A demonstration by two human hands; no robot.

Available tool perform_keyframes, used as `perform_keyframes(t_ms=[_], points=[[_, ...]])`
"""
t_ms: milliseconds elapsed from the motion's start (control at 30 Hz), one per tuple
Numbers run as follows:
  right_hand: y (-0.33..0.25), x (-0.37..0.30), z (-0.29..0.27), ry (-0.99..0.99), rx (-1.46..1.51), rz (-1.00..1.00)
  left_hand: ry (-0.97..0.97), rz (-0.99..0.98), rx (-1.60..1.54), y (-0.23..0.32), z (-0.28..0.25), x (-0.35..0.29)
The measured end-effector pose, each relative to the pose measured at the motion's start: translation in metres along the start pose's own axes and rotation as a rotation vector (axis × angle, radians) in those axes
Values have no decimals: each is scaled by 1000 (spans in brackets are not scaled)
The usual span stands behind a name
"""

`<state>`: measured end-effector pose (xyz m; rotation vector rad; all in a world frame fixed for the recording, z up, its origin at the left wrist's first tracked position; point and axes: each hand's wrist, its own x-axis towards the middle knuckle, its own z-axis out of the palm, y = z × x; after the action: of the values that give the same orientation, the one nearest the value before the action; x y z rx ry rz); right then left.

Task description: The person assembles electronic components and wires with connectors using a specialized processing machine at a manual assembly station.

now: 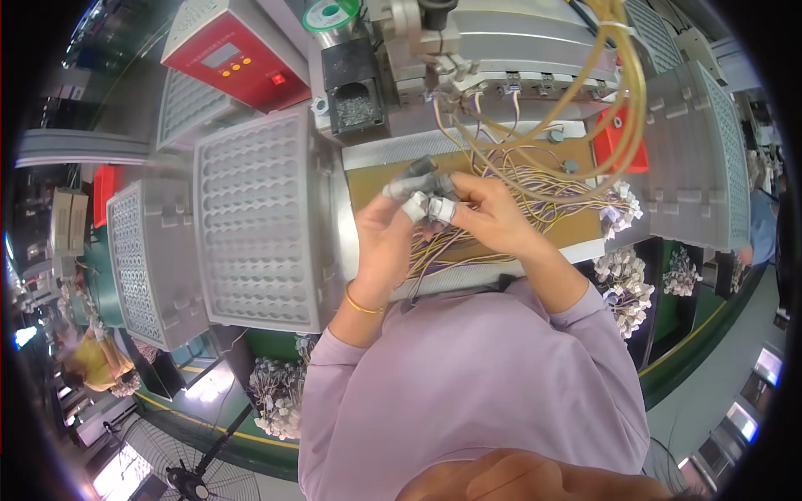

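My left hand [386, 238], with grey and white coverings on its fingertips, is closed in a pinch over the brown work board [368, 185]. Facing it, my right hand [499, 219] is also pinched, its thumb and index tips wrapped in the same way. The fingertips of both hands meet, and whatever small piece lies between them is hidden. Beneath and right of the hands spreads a loose bundle of thin yellow, purple and white wires [547, 203]. White connectors [620, 209] gather at the bundle's right end.
Grey moulded trays [255, 221] stand on the left. Behind the board are a red control box [242, 58], a solder wire spool [332, 15] and a metal fixture [535, 50] with wires clipped in. Yellowish hoses [639, 92] loop above the board. A red bin [620, 142] sits at right.
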<state>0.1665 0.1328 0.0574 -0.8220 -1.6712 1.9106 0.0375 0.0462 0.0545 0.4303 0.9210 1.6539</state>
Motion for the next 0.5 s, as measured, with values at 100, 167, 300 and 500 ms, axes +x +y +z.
perform_keyframes(t_ms=[100,167,300,500], points=[[5,0,-16,32,-47,-23,-47,-27,-20,-14,10,4],[12,1,-31,166,-119,-88,-2,-17,30,-25,9,6],[14,16,-72,799,218,-209,-229,613,1480,-50,-27,15],[11,30,-86,952,346,-227,-170,480,1348,-42,-28,20]])
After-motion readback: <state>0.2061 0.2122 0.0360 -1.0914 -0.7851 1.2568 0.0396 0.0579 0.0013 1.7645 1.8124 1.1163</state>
